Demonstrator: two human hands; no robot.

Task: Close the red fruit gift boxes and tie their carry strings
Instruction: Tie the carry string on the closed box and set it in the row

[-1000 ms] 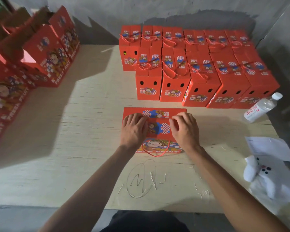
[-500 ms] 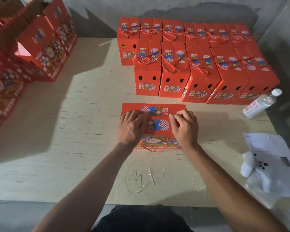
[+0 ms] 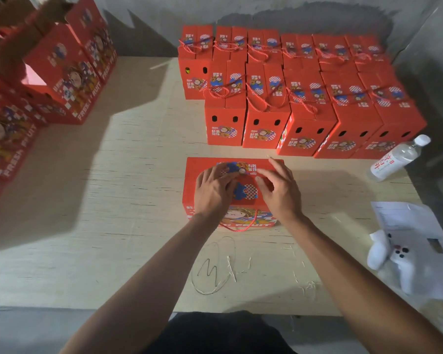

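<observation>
Your left hand (image 3: pixel 215 191) lies with straight fingers pressed flat on the red printed cardboard gift box (image 3: pixel 202 167), which lies flat on the pale wooden worktop (image 3: pixel 125 200) just before you. Your right hand (image 3: pixel 279 192) hovers over it, fingers loosely curled, holding nothing. Its red carry string (image 3: pixel 241 227) loops at the near edge.

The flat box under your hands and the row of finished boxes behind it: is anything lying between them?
No. In the head view only a bare strip of table separates the flat box from the finished boxes.
</observation>
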